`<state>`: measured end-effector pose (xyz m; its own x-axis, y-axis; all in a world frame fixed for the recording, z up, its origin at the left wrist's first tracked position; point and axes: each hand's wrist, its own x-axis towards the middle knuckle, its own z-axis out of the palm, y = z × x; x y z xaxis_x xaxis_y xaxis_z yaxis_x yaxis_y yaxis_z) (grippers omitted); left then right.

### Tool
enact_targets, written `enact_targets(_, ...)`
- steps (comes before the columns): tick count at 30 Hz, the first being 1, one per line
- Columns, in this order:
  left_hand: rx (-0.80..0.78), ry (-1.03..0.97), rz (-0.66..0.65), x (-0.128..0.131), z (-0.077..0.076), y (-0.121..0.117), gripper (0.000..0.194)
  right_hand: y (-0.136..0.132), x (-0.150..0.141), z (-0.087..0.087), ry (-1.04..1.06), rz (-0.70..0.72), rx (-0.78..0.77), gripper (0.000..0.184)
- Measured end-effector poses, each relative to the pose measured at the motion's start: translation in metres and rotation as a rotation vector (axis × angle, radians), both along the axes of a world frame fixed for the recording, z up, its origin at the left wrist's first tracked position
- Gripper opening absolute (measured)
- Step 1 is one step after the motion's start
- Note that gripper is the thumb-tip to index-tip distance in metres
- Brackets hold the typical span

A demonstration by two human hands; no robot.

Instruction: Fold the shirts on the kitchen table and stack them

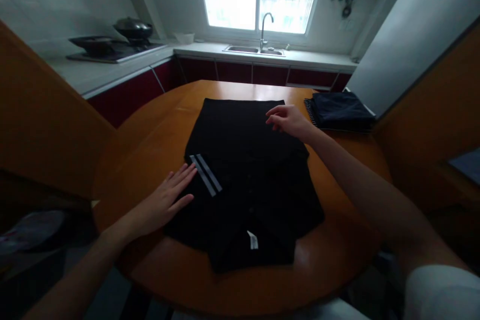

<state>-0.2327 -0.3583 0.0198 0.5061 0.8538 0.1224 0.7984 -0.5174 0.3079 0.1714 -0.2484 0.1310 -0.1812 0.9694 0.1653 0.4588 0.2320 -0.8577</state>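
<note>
A black button-up shirt (232,135) lies spread on the table, its collar end with a white label nearest me and its hem at the far side. On the left, a sleeve with two pale grey stripes (206,174) is folded inward over the body. My left hand (170,201) rests flat on the shirt's left side, fingertips touching the striped part. Over the far right of the shirt is my right hand (288,120), fingers loosely bent and apart, with nothing visible in them. Whether it touches the fabric is hard to tell.
The shirt lies on a round wooden table (150,145). At its far right sit folded dark clothes (341,107) on a spiral-bound item. Behind are a counter with a sink (243,49), a faucet (263,30), and a stove with a wok (133,30) at the left.
</note>
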Motion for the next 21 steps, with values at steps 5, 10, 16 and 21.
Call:
enact_targets(5, 0.016, -0.053, 0.016, 0.005, 0.016, 0.031, 0.063, -0.01, 0.005, -0.017, 0.016, -0.007, -0.054, 0.012)
enact_targets(10, -0.069, -0.115, -0.091, 0.013, 0.028, 0.067, 0.059, -0.016, -0.007, -0.032, 0.044, 0.04, -0.054, 0.014)
enact_targets(16, -0.227, 0.007, -0.169, 0.037, 0.048, 0.089, 0.04, -0.048, -0.052, -0.059, -0.046, 0.221, -0.038, 0.016)
enact_targets(21, -0.219, 0.07, -0.27, 0.044, 0.042, 0.103, 0.031, -0.076, -0.093, -0.072, -0.221, 0.438, -0.025, 0.02)
